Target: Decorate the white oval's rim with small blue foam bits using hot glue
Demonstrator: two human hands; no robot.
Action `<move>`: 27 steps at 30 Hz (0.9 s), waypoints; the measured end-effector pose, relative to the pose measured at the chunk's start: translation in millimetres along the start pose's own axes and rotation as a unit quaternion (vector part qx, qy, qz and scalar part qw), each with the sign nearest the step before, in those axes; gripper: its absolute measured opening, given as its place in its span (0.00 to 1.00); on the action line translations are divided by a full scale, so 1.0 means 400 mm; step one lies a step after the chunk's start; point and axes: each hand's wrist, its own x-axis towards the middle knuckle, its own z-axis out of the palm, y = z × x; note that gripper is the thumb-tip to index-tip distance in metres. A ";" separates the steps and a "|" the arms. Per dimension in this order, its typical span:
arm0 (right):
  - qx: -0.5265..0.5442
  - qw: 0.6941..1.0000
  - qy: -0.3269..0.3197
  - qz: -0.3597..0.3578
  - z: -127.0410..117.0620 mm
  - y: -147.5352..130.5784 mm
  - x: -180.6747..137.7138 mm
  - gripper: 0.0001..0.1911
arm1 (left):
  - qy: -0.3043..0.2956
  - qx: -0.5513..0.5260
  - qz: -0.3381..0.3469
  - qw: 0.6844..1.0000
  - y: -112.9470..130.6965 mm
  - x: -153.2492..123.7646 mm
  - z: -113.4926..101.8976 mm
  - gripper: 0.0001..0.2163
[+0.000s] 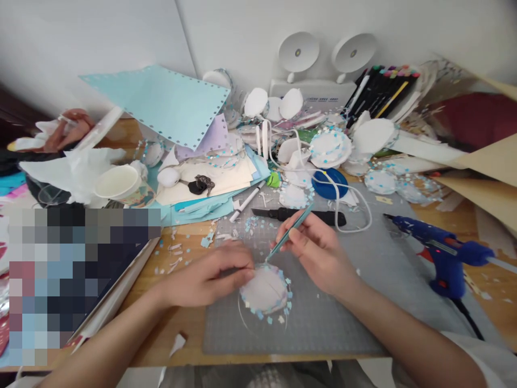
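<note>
A round white paper disc (264,291) lies on the grey cutting mat (343,323), ringed by small blue and cream paper pieces on thin wire. My left hand (220,272) pinches the disc's upper left edge between thumb and fingers. Teal tweezers (288,234) are held in my right hand (317,248) like a pen, slanting down. Their tip meets the disc's top rim near a small pale piece, too small to make out. Just beyond my right hand lies a black utility knife (301,214). Tiny blue cut-outs (258,223) are scattered behind the disc.
A blue hot glue gun (440,250) lies at right, its cord running toward the front edge. Finished-looking decorated discs (331,146), a white cable (369,210) and a blue round lid (329,184) crowd the back. Paper sheets (161,108) and a paper cup (119,183) stand at left.
</note>
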 end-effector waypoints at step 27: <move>-0.135 0.990 -0.015 -0.027 0.026 -0.020 -0.014 0.07 | 0.018 0.016 0.018 1.000 -0.023 0.007 0.012 0.11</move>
